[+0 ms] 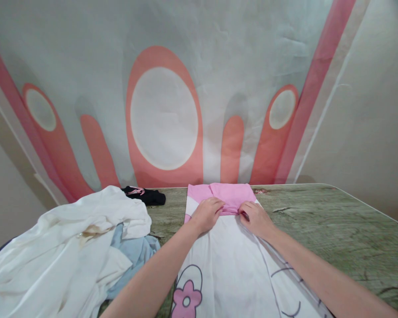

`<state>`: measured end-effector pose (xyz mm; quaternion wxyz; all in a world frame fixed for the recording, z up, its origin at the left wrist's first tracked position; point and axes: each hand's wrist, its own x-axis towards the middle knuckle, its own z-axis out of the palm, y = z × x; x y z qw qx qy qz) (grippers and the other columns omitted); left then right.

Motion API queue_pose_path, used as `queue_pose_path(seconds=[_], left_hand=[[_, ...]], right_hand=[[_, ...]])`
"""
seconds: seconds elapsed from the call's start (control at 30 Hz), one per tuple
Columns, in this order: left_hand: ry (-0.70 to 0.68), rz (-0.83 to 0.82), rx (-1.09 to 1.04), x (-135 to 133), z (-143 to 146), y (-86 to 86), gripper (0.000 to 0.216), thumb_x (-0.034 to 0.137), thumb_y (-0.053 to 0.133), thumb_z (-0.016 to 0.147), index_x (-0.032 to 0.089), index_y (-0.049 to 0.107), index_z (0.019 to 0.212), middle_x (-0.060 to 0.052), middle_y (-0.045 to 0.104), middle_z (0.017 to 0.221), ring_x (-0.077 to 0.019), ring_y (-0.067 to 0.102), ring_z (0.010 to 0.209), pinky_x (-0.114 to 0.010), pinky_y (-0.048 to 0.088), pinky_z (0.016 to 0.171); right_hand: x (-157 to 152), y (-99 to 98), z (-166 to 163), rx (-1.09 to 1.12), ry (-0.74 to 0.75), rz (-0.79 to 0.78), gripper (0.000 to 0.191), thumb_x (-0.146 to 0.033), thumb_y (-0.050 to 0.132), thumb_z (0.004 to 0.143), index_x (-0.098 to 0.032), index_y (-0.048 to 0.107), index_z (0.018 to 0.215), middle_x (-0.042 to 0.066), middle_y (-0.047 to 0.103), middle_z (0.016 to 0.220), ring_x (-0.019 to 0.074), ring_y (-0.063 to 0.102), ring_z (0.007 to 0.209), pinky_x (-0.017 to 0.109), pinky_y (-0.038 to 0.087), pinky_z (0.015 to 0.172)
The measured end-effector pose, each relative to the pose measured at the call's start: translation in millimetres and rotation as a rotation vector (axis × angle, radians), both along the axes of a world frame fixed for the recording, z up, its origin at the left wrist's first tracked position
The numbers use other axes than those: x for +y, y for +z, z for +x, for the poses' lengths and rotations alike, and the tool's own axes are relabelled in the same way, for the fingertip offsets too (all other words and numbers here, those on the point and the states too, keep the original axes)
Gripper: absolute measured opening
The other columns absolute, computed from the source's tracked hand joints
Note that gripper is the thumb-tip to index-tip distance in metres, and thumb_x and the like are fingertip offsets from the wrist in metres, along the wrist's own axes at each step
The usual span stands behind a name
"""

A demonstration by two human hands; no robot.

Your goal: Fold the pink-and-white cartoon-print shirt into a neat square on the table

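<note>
A long white garment (232,265) with a pink flower print and dark printed lines lies lengthwise on the wood-grain table. Its far end carries a pink section (234,194), partly folded over, that reaches the table's back edge. My left hand (208,215) has its fingers curled on the left of the pink fold's near edge. On the right of that same edge, my right hand (257,218) pinches the cloth between thumb and fingers. The fingertips of the left hand are partly hidden against the fabric.
At the left lies a heap of white clothes (69,247) with a light blue cloth (135,251) under it. A black folded cloth (149,196) sits behind. The wood-grain table (334,234) extends right, and a printed backdrop (215,88) stands behind its edge.
</note>
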<state>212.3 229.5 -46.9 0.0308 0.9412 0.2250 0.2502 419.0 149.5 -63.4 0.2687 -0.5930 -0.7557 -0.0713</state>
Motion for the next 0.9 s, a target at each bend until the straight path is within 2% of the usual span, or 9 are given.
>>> queue_pose_path(seconds=[0.1, 0.2, 0.37, 0.47, 0.63, 0.8, 0.9], left_hand=[[-0.043, 0.037, 0.07, -1.3, 1.0, -2.2, 0.026, 0.022, 0.044, 0.088, 0.02, 0.06, 0.109, -0.004, 0.061, 0.113, -0.0203, 0.045, 0.114, -0.037, 0.032, 0.098], [-0.015, 0.068, 0.118, -2.3, 0.9, -2.6, 0.024, 0.024, 0.045, 0.088, 0.02, 0.063, 0.104, -0.004, 0.063, 0.109, -0.0221, 0.044, 0.116, -0.039, 0.031, 0.098], [-0.01, 0.078, 0.113, -4.5, 0.7, 0.7, 0.024, 0.027, 0.045, 0.088, 0.02, 0.064, 0.102, -0.004, 0.063, 0.107, -0.0215, 0.047, 0.112, -0.038, 0.033, 0.097], [-0.022, 0.063, 0.086, -4.2, 1.0, 0.3, 0.023, 0.027, 0.045, 0.088, 0.02, 0.064, 0.099, -0.004, 0.064, 0.104, -0.0203, 0.049, 0.109, -0.036, 0.034, 0.097], [0.005, 0.018, 0.031, -2.1, 1.0, -3.5, 0.023, 0.027, 0.044, 0.089, 0.019, 0.064, 0.099, -0.005, 0.065, 0.1, -0.0187, 0.053, 0.103, -0.033, 0.036, 0.094], [0.039, -0.048, -0.007, -0.7, 0.3, -2.6, 0.024, 0.028, 0.043, 0.089, 0.018, 0.065, 0.094, -0.006, 0.066, 0.096, -0.0178, 0.056, 0.093, -0.031, 0.038, 0.089], [0.147, -0.115, -0.038, 5.3, -2.3, -1.7, 0.026, 0.028, 0.043, 0.088, 0.017, 0.066, 0.083, -0.006, 0.066, 0.086, -0.0175, 0.058, 0.085, -0.028, 0.041, 0.082]], right_hand=[[-0.1, -0.6, 0.4, -0.001, 0.001, 0.003, 0.01, -0.016, 0.05, 0.076, -0.018, 0.059, 0.079, 0.004, 0.061, 0.082, 0.0182, 0.054, 0.081, 0.031, 0.037, 0.077], [0.2, -0.9, 1.8, 0.01, -0.009, 0.017, 0.014, -0.016, 0.047, 0.078, -0.018, 0.061, 0.08, 0.004, 0.063, 0.084, 0.0183, 0.055, 0.083, 0.033, 0.038, 0.079], [3.0, -4.7, 3.3, 0.008, 0.073, 0.045, 0.032, -0.016, 0.045, 0.08, -0.018, 0.059, 0.109, 0.007, 0.062, 0.109, 0.0201, 0.053, 0.103, 0.037, 0.038, 0.091], [4.8, -8.6, 2.6, -0.037, 0.164, -0.014, 0.037, -0.021, 0.042, 0.084, -0.018, 0.055, 0.118, 0.008, 0.057, 0.121, 0.0211, 0.05, 0.112, 0.039, 0.036, 0.096], [6.5, -11.5, 2.3, -0.024, 0.184, -0.07, 0.035, -0.029, 0.04, 0.088, -0.018, 0.059, 0.115, 0.008, 0.059, 0.119, 0.0207, 0.052, 0.11, 0.039, 0.038, 0.096], [2.7, -4.7, 0.9, 0.035, 0.171, -0.065, 0.032, -0.03, 0.042, 0.087, -0.019, 0.064, 0.108, 0.008, 0.063, 0.113, 0.0192, 0.055, 0.106, 0.036, 0.039, 0.096], [4.1, 1.3, 2.3, 0.076, 0.154, -0.094, 0.033, -0.032, 0.039, 0.088, -0.02, 0.067, 0.1, 0.007, 0.064, 0.11, 0.0181, 0.056, 0.105, 0.034, 0.04, 0.095]])
